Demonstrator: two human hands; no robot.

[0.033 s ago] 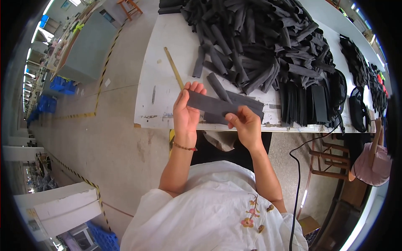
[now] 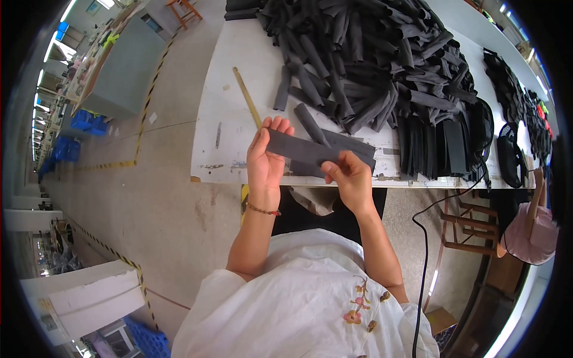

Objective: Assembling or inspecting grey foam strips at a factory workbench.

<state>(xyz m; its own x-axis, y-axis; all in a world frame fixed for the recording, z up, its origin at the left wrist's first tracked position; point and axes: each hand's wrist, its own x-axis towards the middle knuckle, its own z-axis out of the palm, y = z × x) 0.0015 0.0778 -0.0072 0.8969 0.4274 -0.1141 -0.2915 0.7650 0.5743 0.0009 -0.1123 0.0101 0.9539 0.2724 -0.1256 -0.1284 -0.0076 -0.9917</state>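
Note:
Between my hands a flat black fabric strip (image 2: 301, 148) is stretched slantwise above the near edge of the table. My left hand (image 2: 267, 160) holds its left end, palm up, with the thumb on top and the fingertips showing beyond it. The other end is pinched between thumb and fingers of my right hand (image 2: 352, 179). Under and behind the strip lie more flat black pieces (image 2: 352, 145), partly hidden by it. One rolled black piece (image 2: 311, 124) rests against them.
A large heap of rolled black fabric pieces (image 2: 370, 59) covers the table's far side. Flat black pieces (image 2: 433, 149) stand in a row at right. A yellow ruler (image 2: 245, 92) lies left on the white table (image 2: 209, 137). A black cable (image 2: 425, 250) hangs at right, near a seated person (image 2: 531, 230).

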